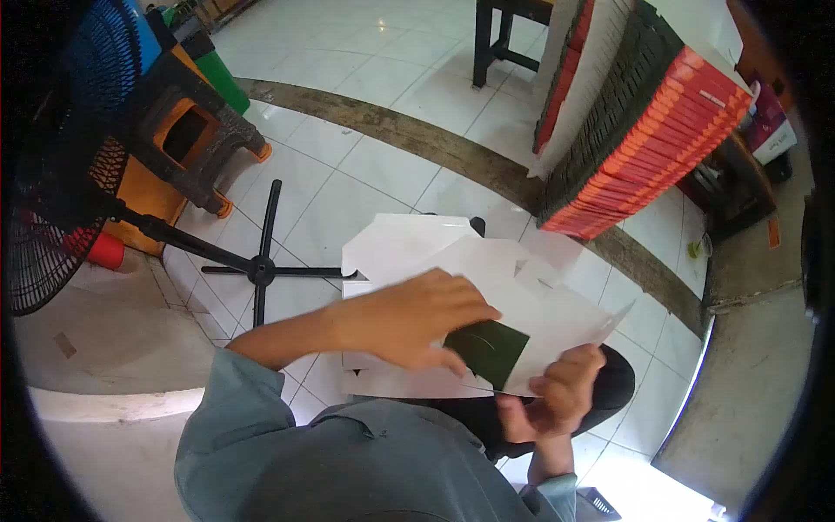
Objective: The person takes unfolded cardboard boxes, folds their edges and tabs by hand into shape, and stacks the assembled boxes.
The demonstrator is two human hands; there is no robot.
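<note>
Across my lap lies a white cardboard sheet (417,252) with cut corners and flaps. A dark green square panel (491,352) shows on it near its front edge; whether it is a separate piece or a folded part, I cannot tell. My left hand (409,322) reaches over the sheet from the left, thumb and fingers apart at the green panel's left side. At the sheet's front right edge, my right hand (561,391) grips the cardboard, its fingers curled above and its thumb below.
A tall stack of red and dark green flat pieces (644,139) stands at the right. To the left are a black pedestal fan (261,270) with a cross-shaped base and a dark stool (187,130). White floor tiles (383,174) lie ahead, crossed by a brown strip (383,129).
</note>
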